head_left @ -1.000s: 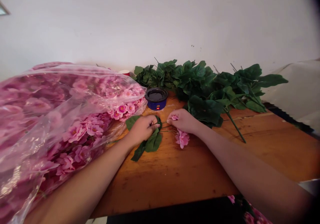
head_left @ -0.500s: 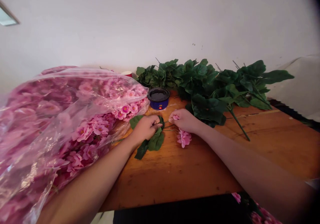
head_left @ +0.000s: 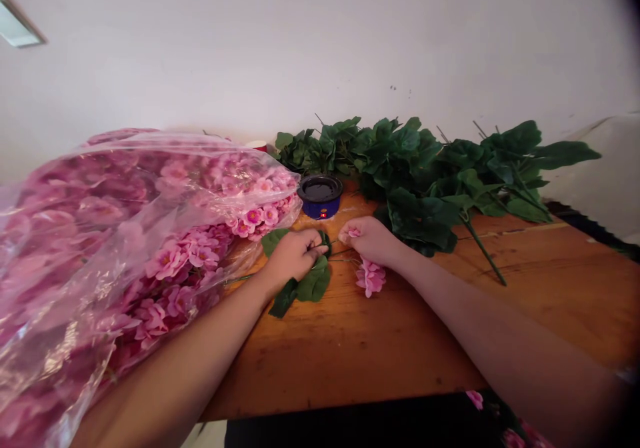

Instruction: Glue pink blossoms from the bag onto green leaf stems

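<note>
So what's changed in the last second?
Almost nothing: the head camera turned slightly left, so everything sits further right in view. The left hand still grips the leaves, and the right hand still holds the pink flower; nothing was let go.

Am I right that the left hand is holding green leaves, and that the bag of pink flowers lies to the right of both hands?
Not quite: the head view shows the bag left of the left hand and right hand; the leaves are as you said.
</note>
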`<state>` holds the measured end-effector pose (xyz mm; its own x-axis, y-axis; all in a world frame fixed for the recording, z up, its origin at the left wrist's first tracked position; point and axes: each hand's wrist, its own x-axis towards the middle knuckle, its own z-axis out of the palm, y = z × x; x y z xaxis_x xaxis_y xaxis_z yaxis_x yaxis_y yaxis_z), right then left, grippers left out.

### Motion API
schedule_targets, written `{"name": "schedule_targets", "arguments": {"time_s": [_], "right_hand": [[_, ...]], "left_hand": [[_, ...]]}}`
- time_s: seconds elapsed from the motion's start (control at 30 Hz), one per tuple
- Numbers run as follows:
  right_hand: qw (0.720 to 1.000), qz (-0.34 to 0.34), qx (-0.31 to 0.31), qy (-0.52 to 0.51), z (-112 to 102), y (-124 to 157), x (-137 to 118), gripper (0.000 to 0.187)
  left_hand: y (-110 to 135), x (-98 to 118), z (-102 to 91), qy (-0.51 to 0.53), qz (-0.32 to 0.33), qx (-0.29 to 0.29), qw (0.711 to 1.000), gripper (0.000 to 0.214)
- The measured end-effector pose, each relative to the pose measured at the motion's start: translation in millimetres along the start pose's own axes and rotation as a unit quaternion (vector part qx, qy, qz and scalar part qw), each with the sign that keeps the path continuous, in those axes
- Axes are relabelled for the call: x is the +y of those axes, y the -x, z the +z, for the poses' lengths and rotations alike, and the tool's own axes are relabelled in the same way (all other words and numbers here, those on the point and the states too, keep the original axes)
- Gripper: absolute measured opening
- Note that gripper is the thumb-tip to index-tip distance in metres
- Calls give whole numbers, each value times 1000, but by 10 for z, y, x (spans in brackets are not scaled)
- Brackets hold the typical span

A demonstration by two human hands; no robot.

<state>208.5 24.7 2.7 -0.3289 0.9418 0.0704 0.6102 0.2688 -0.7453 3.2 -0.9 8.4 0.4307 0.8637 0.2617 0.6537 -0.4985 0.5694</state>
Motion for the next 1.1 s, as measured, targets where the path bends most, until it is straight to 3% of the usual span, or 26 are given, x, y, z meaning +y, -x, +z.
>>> {"name": "schedule_targets", "arguments": {"time_s": [0.2, 0.37, 0.57, 0.8, 0.93, 1.1], "right_hand": [[999, 29, -13, -15, -128, 11, -40, 18], [999, 14, -11, 39, -183, 9, -27, 19], [997, 5, -14, 77, -273, 51, -75, 19], [995, -2, -49, 89, -355, 92, -139, 21], [996, -15, -69, 58, -367, 136, -173, 33], [995, -51, -85, 23, -356, 167, -233, 23]], "left_hand": [[43, -12, -8, 48, -37, 63, 996, 23], [47, 79, -111, 2, -35, 85, 996, 24], [63, 171, -208, -155, 86, 39, 983, 18], [104, 186, -155, -162, 91, 32, 982, 19], [118, 199, -149, -157, 102, -15, 982, 21], [143, 189, -122, -167, 113, -57, 978, 25]]}}
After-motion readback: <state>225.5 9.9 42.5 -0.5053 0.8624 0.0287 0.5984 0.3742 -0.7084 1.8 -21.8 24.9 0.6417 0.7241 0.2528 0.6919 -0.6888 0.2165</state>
